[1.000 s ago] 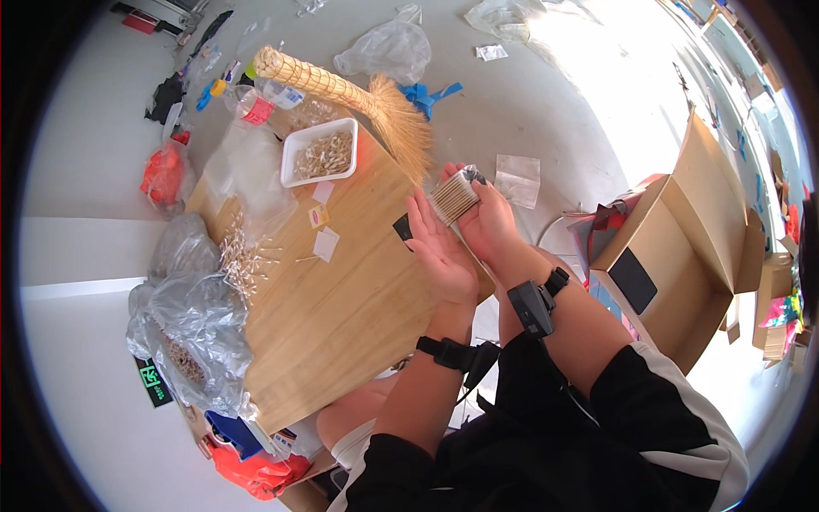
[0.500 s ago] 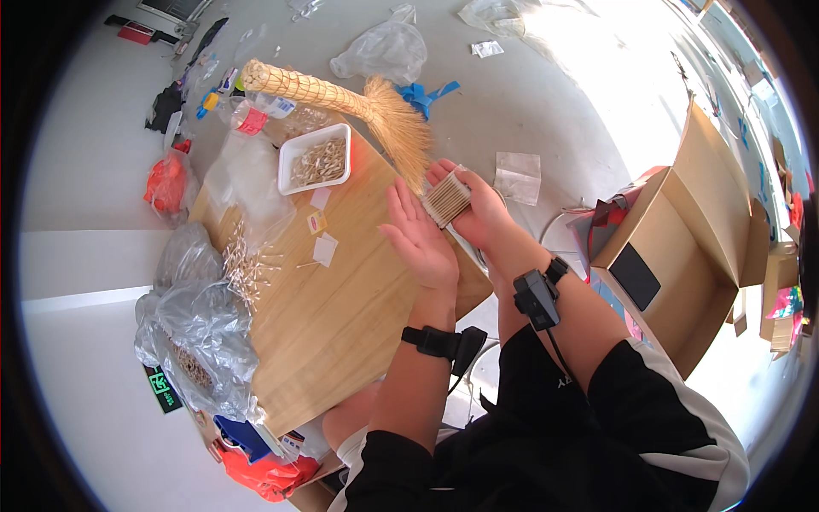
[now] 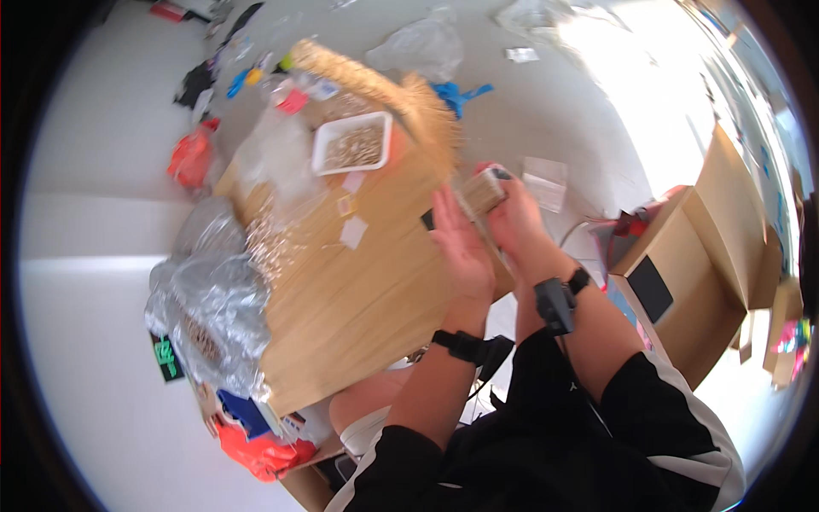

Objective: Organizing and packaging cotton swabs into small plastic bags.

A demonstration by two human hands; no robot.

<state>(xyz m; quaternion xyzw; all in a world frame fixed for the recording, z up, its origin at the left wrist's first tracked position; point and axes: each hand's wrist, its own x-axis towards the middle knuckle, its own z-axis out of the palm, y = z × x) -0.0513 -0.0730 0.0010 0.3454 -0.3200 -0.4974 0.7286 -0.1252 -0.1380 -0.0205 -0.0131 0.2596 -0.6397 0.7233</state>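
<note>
**Fingers wrapped round a bundle of thin sticks at the board's right edge**

Fingers [image 3: 499,183] of the right hand [image 3: 516,224] curl round a tan bundle of sticks [image 3: 482,192], gripping it just past the right edge of the wooden board [image 3: 375,282]. Left hand [image 3: 461,247] lies flat and open, fingers straight and together, its palm pressed against the near end of the bundle. Both wrists carry black bands.

Farther off on the board sits a white tray [image 3: 352,142] of small pale pieces, with a straw broom [image 3: 384,90] lying just beyond it. Small white tags [image 3: 352,230] lie near the board's middle. Crumpled clear plastic bags [image 3: 209,299] cover the board's left side. An open cardboard box [image 3: 699,273] stands to the right.
</note>
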